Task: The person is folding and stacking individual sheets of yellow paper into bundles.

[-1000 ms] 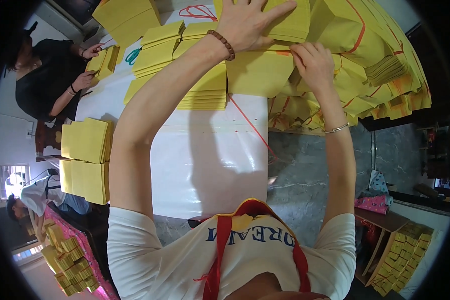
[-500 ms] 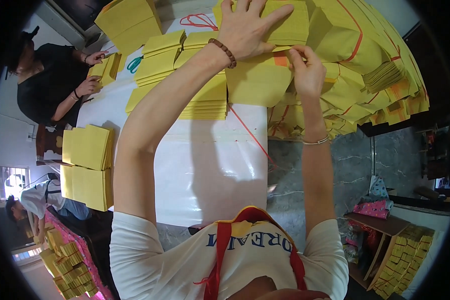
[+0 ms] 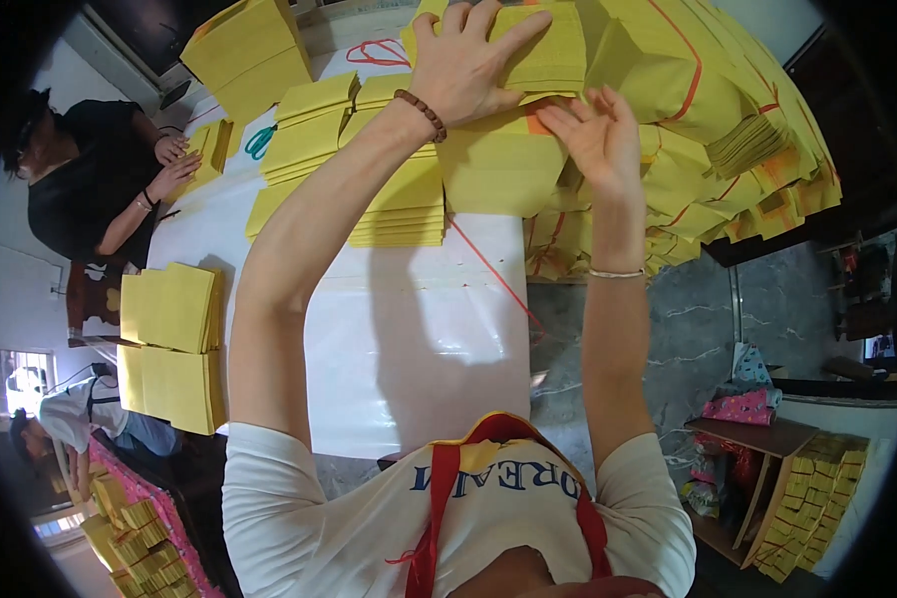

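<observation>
At the far side of the table, my left hand (image 3: pixel 463 70) lies palm down with fingers spread on a stack of yellow paper (image 3: pixel 548 58). Just right of the stack's near edge is my right hand (image 3: pixel 608 140), palm turned up and fingers stretched out. Its fingertips are close to the lifted edge of the paper; I cannot tell whether they touch. Below both hands a large yellow sheet (image 3: pixel 498 174) extends toward me, with an orange patch near its upper right. Left of it are folded yellow paper stacks (image 3: pixel 401 204), partly behind my left forearm.
A white-covered table (image 3: pixel 419 349) lies before me, with a red string (image 3: pixel 493 261) across its right edge. Green scissors (image 3: pixel 259 142) rest near more stacks. Tied yellow bundles (image 3: pixel 698 149) pile up at right. One person (image 3: pixel 90 179) handles yellow paper at left; another bends farther back.
My right hand has gone from fingers curled at the paper's edge to fingers stretched out, palm up. My left hand stays on the stack. The person at left has brought both hands closer together.
</observation>
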Motion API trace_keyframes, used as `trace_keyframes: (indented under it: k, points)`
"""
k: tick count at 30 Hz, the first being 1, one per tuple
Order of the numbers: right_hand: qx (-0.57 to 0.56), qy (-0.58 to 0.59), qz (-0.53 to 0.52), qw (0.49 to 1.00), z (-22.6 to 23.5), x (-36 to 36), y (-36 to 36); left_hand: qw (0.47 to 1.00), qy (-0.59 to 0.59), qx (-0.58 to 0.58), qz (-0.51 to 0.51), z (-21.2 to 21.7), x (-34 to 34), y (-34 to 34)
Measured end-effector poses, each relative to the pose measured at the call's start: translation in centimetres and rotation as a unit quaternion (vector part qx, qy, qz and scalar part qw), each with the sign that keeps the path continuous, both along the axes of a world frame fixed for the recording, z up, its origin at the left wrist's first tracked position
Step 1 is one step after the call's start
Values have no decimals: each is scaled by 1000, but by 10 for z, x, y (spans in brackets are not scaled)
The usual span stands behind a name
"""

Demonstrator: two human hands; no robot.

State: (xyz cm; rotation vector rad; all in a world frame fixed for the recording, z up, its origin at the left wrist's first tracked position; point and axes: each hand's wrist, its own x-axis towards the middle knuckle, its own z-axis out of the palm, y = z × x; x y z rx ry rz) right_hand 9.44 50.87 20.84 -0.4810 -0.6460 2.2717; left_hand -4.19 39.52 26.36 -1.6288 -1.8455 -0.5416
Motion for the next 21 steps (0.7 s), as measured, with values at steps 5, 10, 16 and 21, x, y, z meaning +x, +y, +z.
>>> trace_keyframes:
  k: [5,10,16,21]
  points:
    - [-80,142,95,982,-4,-24,10,996,43,75,2,-20,-19,13]
    - [-3,108,131,986,19,-44,18,993,5,116,1,-4,-29,13]
    - [13,97,109,989,18,-71,7,995,10,104,1,-7,-34,12]
    - [94,235,108,961,15,-84,11,987,83,132,-43,6,-20,-10]
